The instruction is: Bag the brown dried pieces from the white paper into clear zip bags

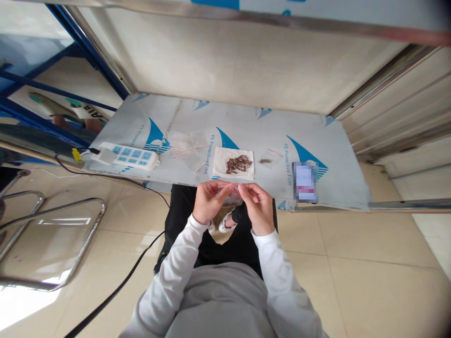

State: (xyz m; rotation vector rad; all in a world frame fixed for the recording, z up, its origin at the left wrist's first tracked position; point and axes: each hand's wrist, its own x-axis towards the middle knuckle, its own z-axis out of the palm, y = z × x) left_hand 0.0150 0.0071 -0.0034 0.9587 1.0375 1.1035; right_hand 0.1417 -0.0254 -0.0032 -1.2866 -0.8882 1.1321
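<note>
Both hands hold a small clear zip bag (232,202) by its top edge, just in front of the table's near edge. My left hand (210,199) pinches one side of it between thumb and fingers, and my right hand (258,204) pinches the other side. Right beyond the fingers lies a white sheet (219,164) carrying a pile of small brown metallic pieces (239,164). To its right is a little clear bag (273,157) with a few dark bits inside. Several clear bags (188,149) with reddish strips lie to the left of the sheet.
A white power strip (136,157) with a plugged-in adapter sits at the table's left, its black cable (123,177) trailing off the edge. A phone (305,182) lies at the right. A metal-framed chair (84,234) stands at left; another person's feet (75,109) show behind the blue frame.
</note>
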